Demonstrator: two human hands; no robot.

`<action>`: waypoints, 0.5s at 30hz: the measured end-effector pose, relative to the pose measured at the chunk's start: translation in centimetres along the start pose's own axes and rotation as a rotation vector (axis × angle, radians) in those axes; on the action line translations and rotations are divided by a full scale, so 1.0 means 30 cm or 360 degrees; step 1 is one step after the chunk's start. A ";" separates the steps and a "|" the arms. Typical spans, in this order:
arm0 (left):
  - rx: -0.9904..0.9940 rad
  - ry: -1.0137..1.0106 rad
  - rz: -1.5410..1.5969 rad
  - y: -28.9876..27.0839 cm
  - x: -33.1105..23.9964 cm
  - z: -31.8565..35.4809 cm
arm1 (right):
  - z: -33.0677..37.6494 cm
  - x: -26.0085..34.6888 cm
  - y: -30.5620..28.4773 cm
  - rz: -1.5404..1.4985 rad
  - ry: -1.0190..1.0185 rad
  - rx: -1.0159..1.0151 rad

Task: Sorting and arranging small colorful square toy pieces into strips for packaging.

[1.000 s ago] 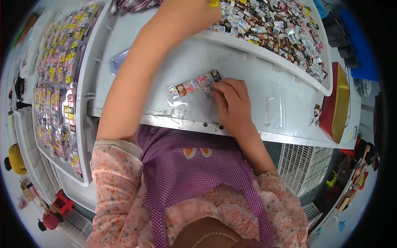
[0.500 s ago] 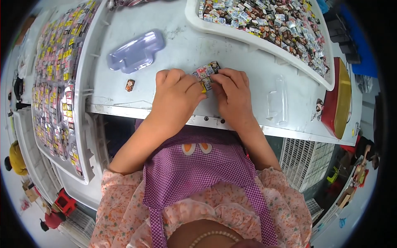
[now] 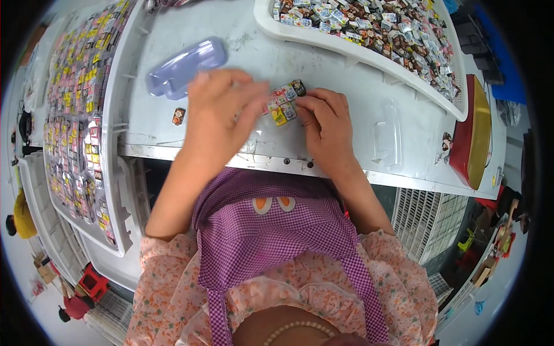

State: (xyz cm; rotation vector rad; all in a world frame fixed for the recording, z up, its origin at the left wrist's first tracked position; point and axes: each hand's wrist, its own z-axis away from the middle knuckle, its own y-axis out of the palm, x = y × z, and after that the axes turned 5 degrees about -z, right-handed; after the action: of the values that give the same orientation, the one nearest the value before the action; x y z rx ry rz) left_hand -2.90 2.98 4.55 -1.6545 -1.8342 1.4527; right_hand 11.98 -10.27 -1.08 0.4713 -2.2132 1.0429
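A small block of tiny colourful printed boxes (image 3: 283, 104), with yellow, white, red and dark faces, lies on the white table in front of me. My right hand (image 3: 328, 118) is at its right side, thumb and bent fingers closed on the edge of the block. To the left, my left hand (image 3: 222, 109) is lifted off the block and blurred by motion. Its fingers look stretched apart, with nothing seen in them. Partly behind that hand lies a clear bluish plastic tray (image 3: 187, 64). One brown box (image 3: 179, 116) sits alone on the table near my left wrist.
A white bin (image 3: 346, 49) heaped with tiny boxes stands at the far right. Along the left, a large white crate (image 3: 117, 86) holds packed rows of them. A clear narrow plastic piece (image 3: 388, 135) and a red-and-gold box (image 3: 470, 135) are to my right.
My left hand has left the block and moved left, toward the bluish tray. More of the block now shows. The right hand stays at its right side.
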 end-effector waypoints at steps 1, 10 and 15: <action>-0.0002 -0.0001 0.0001 -0.003 0.014 -0.041 | -0.003 -0.001 0.001 0.0001 -0.0002 0.0001; -0.0409 0.0269 0.0072 0.026 0.020 -0.476 | 0.002 0.001 -0.016 -0.0006 0.0049 -0.0115; 0.0062 0.0143 -0.0138 0.191 0.123 -0.620 | 0.022 0.007 0.002 -0.0090 0.0106 -0.0088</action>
State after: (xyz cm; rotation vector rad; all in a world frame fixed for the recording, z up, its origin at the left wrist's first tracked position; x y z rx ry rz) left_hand 13.26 14.17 7.06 -1.5750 -1.7947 1.3478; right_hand 11.53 -10.75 -1.28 0.4655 -2.1513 0.9521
